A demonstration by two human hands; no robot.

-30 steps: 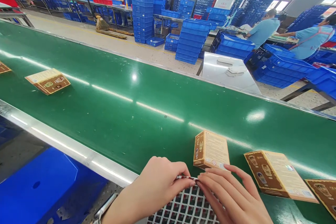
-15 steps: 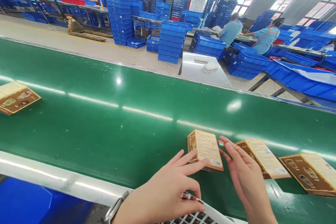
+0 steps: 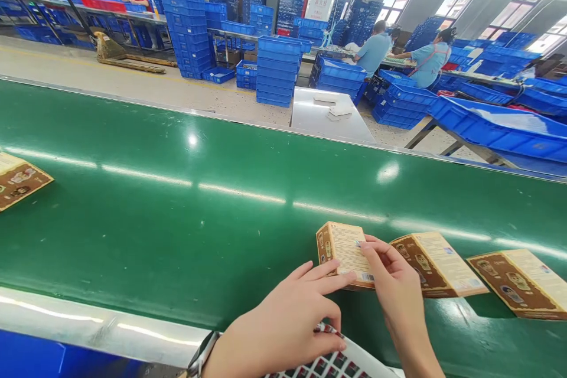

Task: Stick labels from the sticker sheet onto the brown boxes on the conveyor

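A small tan and brown carton (image 3: 341, 248) lies on the green conveyor belt (image 3: 177, 218) in front of me. My right hand (image 3: 392, 292) rests on its top face, a fingertip pressing a small sticker near the middle. My left hand (image 3: 287, 325) steadies the carton's near edge with two stretched fingers, while its lower fingers pinch a sticker sheet (image 3: 336, 363) with rows of small dark labels at the bottom of the view.
Two more cartons (image 3: 436, 263) (image 3: 518, 283) lie to the right on the belt, another (image 3: 18, 180) at the far left. The belt's metal rail (image 3: 88, 325) runs along the near side. Stacked blue crates (image 3: 274, 71) and seated workers (image 3: 427, 62) are beyond.
My right hand has come down onto the carton's top with the small sticker. The left hand stayed at the carton's near edge. The cartons drifted slightly in view.
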